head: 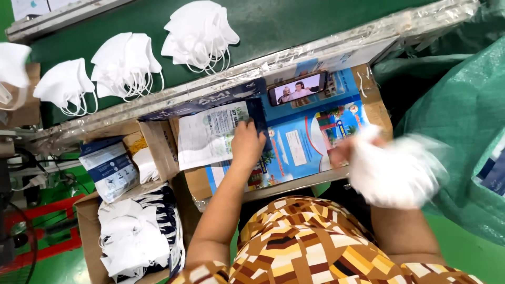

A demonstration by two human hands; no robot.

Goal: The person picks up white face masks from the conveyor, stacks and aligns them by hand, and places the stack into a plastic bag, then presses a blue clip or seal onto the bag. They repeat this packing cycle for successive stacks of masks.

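My left hand [247, 143] lies on the printed packaging pouch [210, 134], fingers curled over its right edge and pressing it against the blue cardboard work surface [307, 144]. My right hand [342, 152] is closed around a bunch of white face masks [397, 168], blurred, just off the board's right edge. A phone [298, 88] leans at the back of the board. Three piles of white masks [126, 63] sit on the green conveyor belt [263, 26] beyond. To my left, a cardboard box [87, 231] holds more masks and pouches.
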